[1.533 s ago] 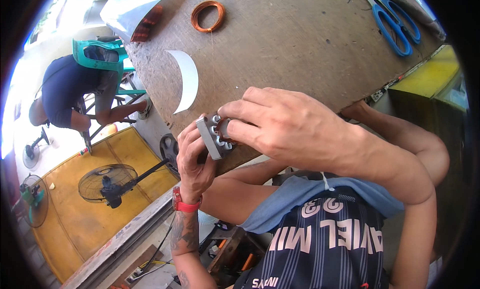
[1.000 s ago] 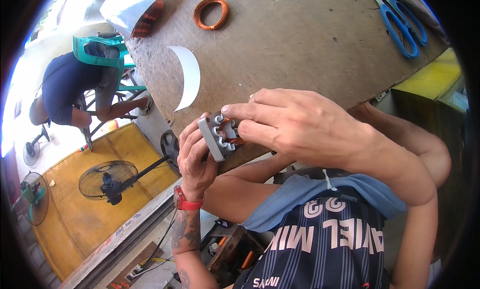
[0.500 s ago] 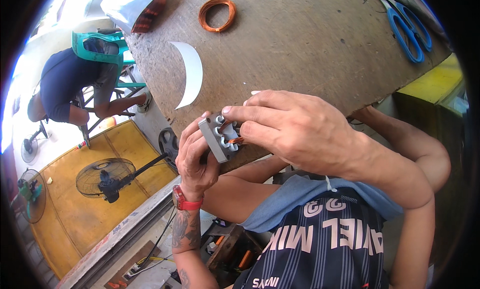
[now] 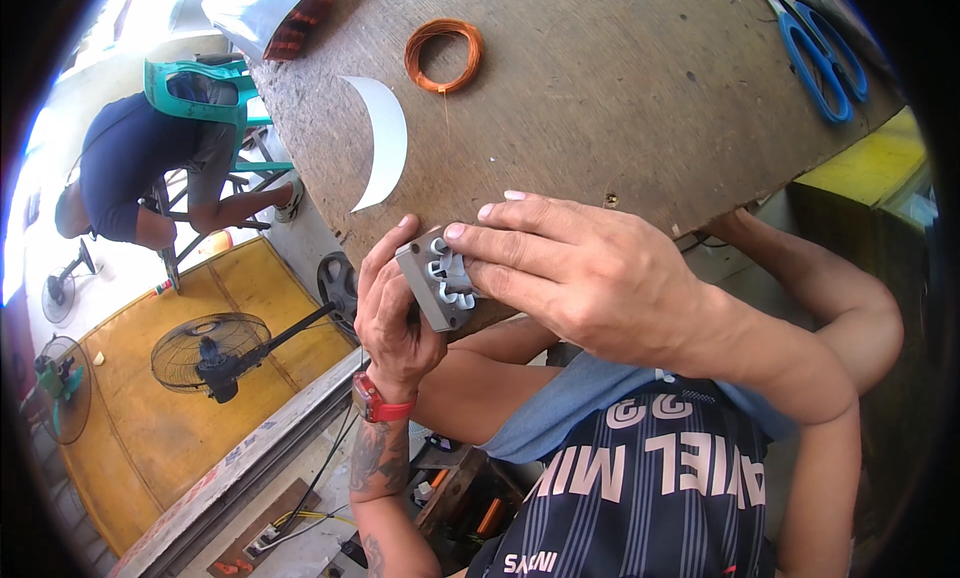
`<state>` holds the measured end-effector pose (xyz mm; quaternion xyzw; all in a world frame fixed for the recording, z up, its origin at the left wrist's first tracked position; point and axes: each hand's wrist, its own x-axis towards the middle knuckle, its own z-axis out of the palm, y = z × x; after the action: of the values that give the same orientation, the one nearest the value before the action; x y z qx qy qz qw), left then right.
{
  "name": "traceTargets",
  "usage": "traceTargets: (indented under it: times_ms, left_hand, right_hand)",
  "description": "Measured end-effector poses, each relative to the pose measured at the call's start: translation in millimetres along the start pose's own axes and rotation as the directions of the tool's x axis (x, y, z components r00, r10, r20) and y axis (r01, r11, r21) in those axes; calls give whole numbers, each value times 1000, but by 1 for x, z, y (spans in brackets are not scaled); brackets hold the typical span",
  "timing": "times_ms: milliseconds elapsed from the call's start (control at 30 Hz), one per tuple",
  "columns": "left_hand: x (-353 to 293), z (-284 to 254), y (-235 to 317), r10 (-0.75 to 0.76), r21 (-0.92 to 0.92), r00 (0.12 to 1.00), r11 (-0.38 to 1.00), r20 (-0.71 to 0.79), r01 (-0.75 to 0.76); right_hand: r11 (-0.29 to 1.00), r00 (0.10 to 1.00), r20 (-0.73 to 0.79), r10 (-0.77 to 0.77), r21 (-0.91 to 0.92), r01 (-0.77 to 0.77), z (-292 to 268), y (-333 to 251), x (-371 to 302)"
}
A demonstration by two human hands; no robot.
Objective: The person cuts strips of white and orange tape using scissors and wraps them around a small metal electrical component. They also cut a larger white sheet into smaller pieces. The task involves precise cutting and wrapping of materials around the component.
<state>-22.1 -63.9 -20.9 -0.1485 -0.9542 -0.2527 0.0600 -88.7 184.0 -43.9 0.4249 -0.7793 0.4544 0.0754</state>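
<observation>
A small grey metal block, a motor stator core (image 4: pixel 422 290) with pale blue-grey liners in its slots, is held on edge at the table's near edge. My left hand (image 4: pixel 398 323) grips it from the left, fingers behind and thumb hidden. Across its slotted side lie the fingertips of my right hand (image 4: pixel 590 268), the index and middle fingers pressing near the upper slots; that thumb is out of sight. Beyond my hands, a coil of copper wire (image 4: pixel 443 20) lies on the table, a thin strand running from it toward the stator core.
A curved white strip (image 4: pixel 390 148) stands on the wooden table (image 4: pixel 580 88). Blue-handled scissors (image 4: pixel 815 63) lie at the far right, a silvery sheet (image 4: pixel 245 13) at the far left. Left of the table are a standing fan (image 4: pixel 210 353) and a person bent over a green chair (image 4: pixel 190 88).
The copper coil has slid slightly nearer and to the right. Copper wire that showed beside my right fingers at the stator core is now hidden. My right fingers have shifted slightly over the slots.
</observation>
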Motion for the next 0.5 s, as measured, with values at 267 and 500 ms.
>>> traceTargets:
  times_ms: [267, 500]
  left_hand:
    - [-31, 8, 29, -267, -170, 956, 954, -119, 246]
    - [-31, 13, 20, -38, 18, 994, 999, -104, 40]
  right_hand:
    - [999, 999, -33, 31, 12, -31, 3, -4, -4]
    - [954, 991, 18, -131, -271, 131, 3, -3, -17]
